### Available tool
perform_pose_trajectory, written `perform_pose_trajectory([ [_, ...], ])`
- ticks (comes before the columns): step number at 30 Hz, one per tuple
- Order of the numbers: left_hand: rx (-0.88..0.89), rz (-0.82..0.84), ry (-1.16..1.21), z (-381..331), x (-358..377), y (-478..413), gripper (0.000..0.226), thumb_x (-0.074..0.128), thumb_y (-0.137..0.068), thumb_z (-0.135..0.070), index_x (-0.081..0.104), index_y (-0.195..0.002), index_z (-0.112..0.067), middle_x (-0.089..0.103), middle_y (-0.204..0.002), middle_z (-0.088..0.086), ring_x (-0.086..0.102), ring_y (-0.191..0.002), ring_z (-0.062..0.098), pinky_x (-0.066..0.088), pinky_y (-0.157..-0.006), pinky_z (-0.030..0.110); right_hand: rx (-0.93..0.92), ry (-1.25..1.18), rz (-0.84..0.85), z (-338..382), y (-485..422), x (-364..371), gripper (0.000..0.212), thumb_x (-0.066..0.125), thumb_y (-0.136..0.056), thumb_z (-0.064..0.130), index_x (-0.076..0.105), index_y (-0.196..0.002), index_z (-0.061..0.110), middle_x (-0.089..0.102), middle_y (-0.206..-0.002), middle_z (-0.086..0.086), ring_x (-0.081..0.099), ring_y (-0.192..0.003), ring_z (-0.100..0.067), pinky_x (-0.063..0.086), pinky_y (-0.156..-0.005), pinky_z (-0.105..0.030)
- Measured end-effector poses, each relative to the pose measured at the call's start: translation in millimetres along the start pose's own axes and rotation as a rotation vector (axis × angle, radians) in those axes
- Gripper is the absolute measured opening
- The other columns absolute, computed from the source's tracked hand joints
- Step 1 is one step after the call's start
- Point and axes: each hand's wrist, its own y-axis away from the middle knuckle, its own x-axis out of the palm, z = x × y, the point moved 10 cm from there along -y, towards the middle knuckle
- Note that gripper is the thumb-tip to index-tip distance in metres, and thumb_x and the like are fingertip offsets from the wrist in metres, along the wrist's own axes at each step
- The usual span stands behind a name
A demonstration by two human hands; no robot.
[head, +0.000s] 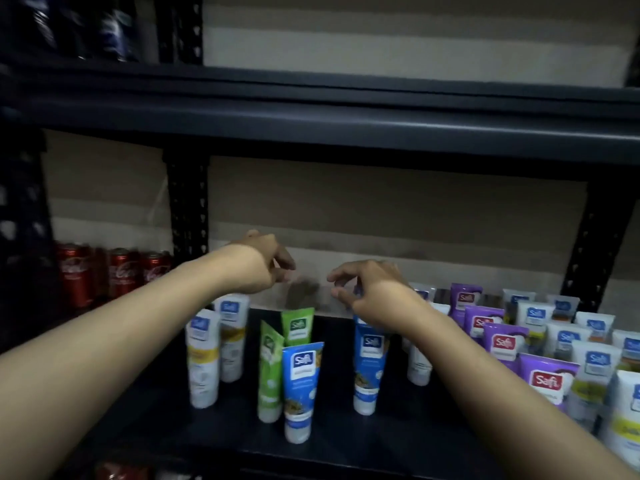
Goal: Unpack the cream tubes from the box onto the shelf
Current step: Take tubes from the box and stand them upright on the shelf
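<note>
— Dark steel shelving is filling the view, with a pale wall behind it; the middle shelf (346,441) is carrying the stock. How are the cream tubes standing?

— All are standing cap-down, long axis vertical. White tubes (203,358) are standing at left, a back green tube (298,325) and a front blue tube (301,386) at centre, and purple tubes (505,344) are crowding the right. Cola cans (121,271) are sitting in the bay to the left. No box is showing.

— And the hands?

— Both are hovering above the row, apart from each other. The left hand (258,266) is hanging loosely curled and gripping nothing. The right hand (372,289) is showing thumb and forefinger close together, with nothing visible between them.

— Which relation is governing the coming move?

— The vertical one. The back green tube is lying below and between the two hands, touching neither. A second blue tube (369,365) is standing directly under the right hand, its crimped top partly hidden by the wrist, so I cannot tell contact. In my judgement the right hand is sitting nearer, and any reach is needing to go straight down along that axis.
</note>
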Motion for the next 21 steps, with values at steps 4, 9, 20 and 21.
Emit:
perform_pose_trajectory([
  [4,-0.06,0.002,0.033,61.4,-26.1,44.8,0.02,0.067,-0.088,-0.032,0.072,-0.108,-0.03,0.069,-0.1,-0.011,0.06,-0.1,0.006,0.043,-0.082,0.015,-0.027,-0.014,0.058,44.2,-24.0,6.5,0.019,0.063,-0.088,0.039,0.069,-0.106,0.034,0.066,-0.088,0.019,0.058,-0.091,-0.012,0.04,-0.098,-0.032],
  [9,-0.071,0.089,0.019,105.0,-23.6,76.8,0.035,0.072,-0.082,-0.039,0.07,-0.114,-0.025,0.072,-0.109,-0.011,0.062,-0.101,0.001,0.037,-0.08,0.01,-0.105,-0.015,0.157,91.7,-54.6,43.5,0.024,0.066,-0.084,0.045,0.07,-0.105,0.035,0.07,-0.103,0.018,0.057,-0.087,-0.005,0.041,-0.103,-0.035],
  [20,-0.062,0.069,0.107,139.7,16.8,71.6,0.027,0.08,-0.07,-0.044,0.075,-0.096,-0.036,0.07,-0.092,-0.017,0.056,-0.097,0.005,0.047,-0.085,0.022,-0.164,-0.018,0.177,107.7,-84.9,98.7,0.024,0.069,-0.081,0.044,0.073,-0.099,0.03,0.071,-0.094,0.014,0.057,-0.097,-0.008,0.033,-0.099,-0.038],
  [21,-0.066,0.063,0.126,139.9,18.7,71.1,0.024,0.08,-0.072,-0.04,0.076,-0.095,-0.035,0.071,-0.092,-0.015,0.056,-0.096,0.004,0.045,-0.081,0.018,-0.174,-0.02,0.167,108.8,-85.7,99.5,0.021,0.07,-0.082,0.043,0.074,-0.096,0.029,0.072,-0.092,0.013,0.058,-0.096,-0.009,0.032,-0.098,-0.038],
])
